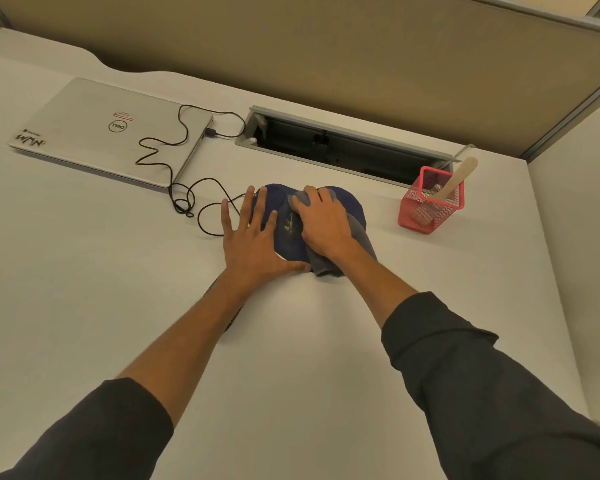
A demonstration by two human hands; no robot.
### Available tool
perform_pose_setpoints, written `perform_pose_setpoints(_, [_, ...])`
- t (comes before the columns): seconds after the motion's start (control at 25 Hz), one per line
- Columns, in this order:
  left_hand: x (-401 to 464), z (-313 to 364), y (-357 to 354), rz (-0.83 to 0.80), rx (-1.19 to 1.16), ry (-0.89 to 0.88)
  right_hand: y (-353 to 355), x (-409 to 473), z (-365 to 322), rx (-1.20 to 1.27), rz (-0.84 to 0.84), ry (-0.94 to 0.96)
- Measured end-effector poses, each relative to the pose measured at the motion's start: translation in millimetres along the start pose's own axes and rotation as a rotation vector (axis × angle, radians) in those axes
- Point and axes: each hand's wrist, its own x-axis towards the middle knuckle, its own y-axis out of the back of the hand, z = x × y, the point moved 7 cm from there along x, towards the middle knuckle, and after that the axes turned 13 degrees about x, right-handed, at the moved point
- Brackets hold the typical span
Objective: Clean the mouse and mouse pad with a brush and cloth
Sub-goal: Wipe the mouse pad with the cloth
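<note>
- The left hand (253, 237) is lying flat on the left part of the dark blue mouse pad (288, 237), its fingers (260, 206) straight and spread apart, some reaching onto the white bench (118, 271).
- The right hand (321, 223) is pressing a grey cloth (357, 244) onto the right part of the pad, its fingers lying close together over the cloth's far edge, slightly bent; whether they are pinching it cannot be told.
- The cloth is trailing from under the palm toward the near right edge of the pad.
- The brush (445, 190) is standing tilted in a pink mesh holder (430, 206) well to the right of the pad, its wooden handle sticking out.
- A black cable (174, 147) is looping from left of the pad over to a closed silver laptop (108, 129) at the far left.
- A long open cable slot (343, 147) is sitting in the bench beyond the pad.
- The mouse itself is not showing.
</note>
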Motion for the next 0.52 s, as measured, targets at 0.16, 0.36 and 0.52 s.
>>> perform_pose_setpoints(0.16, [3.7, -7.2, -1.7, 0.0, -0.008, -0.011, 0.0, 1.2, 1.7, -0.01, -0.02, 0.0])
perform_pose_setpoints(0.36, [6.0, -5.6, -3.5, -0.013, -0.032, -0.017, 2.5, -7.2, -10.2, -0.043, -0.087, 0.012])
perform_pose_setpoints(0.52, [3.3, -8.6, -10.7, -0.055, -0.005, -0.011, 5.8, -39.6, -33.7, 0.003, -0.179, 0.136])
